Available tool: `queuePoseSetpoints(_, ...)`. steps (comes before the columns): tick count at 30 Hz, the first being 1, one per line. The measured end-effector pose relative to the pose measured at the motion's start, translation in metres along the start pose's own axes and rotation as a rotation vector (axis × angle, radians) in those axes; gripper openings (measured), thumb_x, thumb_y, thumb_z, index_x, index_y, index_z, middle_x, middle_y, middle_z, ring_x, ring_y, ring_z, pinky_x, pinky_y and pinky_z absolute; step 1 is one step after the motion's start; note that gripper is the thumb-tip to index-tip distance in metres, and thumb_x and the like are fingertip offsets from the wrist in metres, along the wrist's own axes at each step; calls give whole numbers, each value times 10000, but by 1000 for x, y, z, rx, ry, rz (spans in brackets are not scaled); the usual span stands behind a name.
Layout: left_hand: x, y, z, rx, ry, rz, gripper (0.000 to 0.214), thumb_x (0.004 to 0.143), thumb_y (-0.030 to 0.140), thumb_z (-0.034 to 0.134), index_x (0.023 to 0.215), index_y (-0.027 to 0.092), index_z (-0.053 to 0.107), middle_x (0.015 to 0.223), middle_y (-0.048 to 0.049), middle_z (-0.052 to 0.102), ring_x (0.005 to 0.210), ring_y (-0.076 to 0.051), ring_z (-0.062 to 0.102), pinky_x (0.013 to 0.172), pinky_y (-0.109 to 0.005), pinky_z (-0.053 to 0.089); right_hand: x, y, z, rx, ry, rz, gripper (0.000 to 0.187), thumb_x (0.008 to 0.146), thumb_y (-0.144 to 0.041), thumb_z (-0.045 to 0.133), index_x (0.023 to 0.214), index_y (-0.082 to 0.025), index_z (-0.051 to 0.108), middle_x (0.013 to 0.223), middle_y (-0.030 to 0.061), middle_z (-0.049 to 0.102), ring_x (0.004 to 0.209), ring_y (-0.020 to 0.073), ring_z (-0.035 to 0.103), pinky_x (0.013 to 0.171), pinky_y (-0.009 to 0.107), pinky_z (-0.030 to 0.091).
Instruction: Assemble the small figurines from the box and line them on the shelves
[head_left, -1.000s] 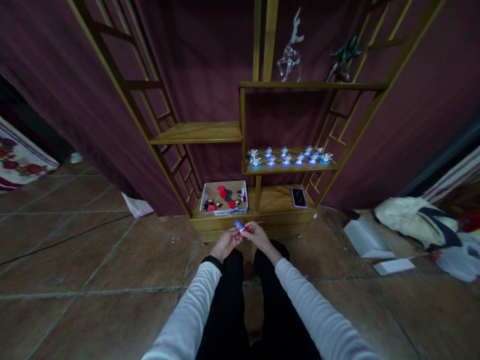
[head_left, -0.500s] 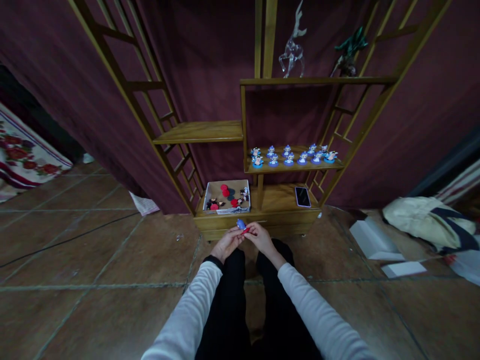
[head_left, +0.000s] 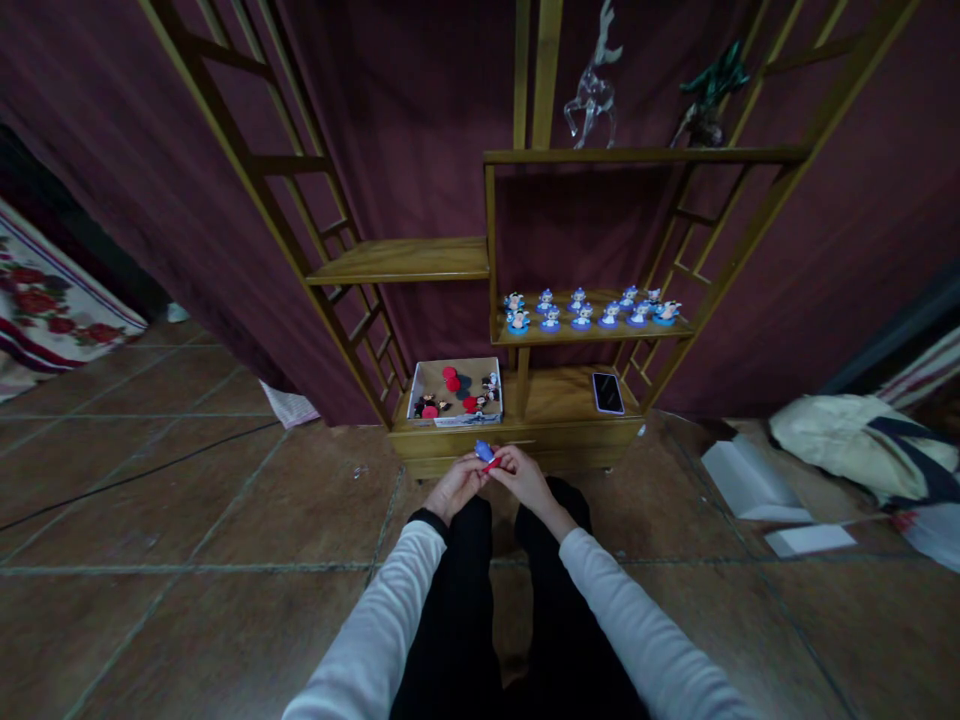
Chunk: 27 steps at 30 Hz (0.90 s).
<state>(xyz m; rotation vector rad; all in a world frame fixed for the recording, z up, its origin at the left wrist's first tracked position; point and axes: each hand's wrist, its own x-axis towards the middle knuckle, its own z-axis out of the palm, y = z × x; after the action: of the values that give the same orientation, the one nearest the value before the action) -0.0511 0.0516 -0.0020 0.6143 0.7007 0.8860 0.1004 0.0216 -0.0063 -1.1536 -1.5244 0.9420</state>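
Note:
Between my hands is a small toy figurine (head_left: 485, 452) with a blue-purple top and a red part below. My left hand (head_left: 457, 484) is closed on it from the left, and my right hand (head_left: 520, 474) pinches its red part from the right. Both hands are in front of the cabinet's lower edge. Just beyond them, a shallow cardboard box (head_left: 420, 372) on the low shelf holds red discs (head_left: 451, 378) and several small dark-haired figurines (head_left: 480, 403). Fingers hide part of the held figurine.
Several blue-and-white figurines (head_left: 582, 316) stand in two rows on the middle right shelf (head_left: 502, 337). A phone (head_left: 607, 393) lies on the low shelf. Higher up are a clear deer ornament (head_left: 592, 100) and a green ornament (head_left: 709, 100). White boxes (head_left: 750, 482) and a bag (head_left: 847, 445) lie at right.
The camera view has shifted slightly. Both hands keep hold of the figurine in nearly the same place, and the shelf items stay put.

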Motion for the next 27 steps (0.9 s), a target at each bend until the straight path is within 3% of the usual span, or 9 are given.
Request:
queuePoseSetpoints(7, 1, -1, 1, 21, 30, 26, 274, 633, 24, 611, 887, 101, 679, 777, -79, 687, 693, -126, 617, 656, -215, 464, 1, 1, -1, 28, -26, 30, 222, 692, -291, 643, 899, -232, 590, 738, -26, 599, 645, 128, 547, 632, 260, 435)
queuePoseSetpoints(16, -3, -5, 8, 156, 21, 132, 276, 607, 87, 691, 882, 113, 681, 799, -62, 674, 731, -121, 590, 717, -217, 418, 7, 9, -6, -5, 31, 62, 242, 726, -345, 606, 948, -261, 648, 1016, 34, 589, 822, 162, 564, 791, 318, 452)
queuePoseSetpoints(22, -4, -6, 9, 379, 83, 193, 249, 583, 118, 717, 830, 123, 686, 755, -28, 671, 714, -132, 558, 721, -223, 390, 8, 16, -9, 116, 69, 103, 450, 686, -336, 650, 1128, -289, 574, 1078, 38, 570, 824, 159, 565, 830, 343, 457)
queuePoseSetpoints(27, -6, -8, 9, 486, 22, 184, 267, 553, 98, 722, 817, 127, 693, 731, -13, 664, 703, -136, 557, 706, -225, 388, 7, 15, -12, 142, -14, 110, 506, 682, -315, 655, 1175, -298, 543, 1137, 36, 565, 863, 161, 578, 844, 339, 457)
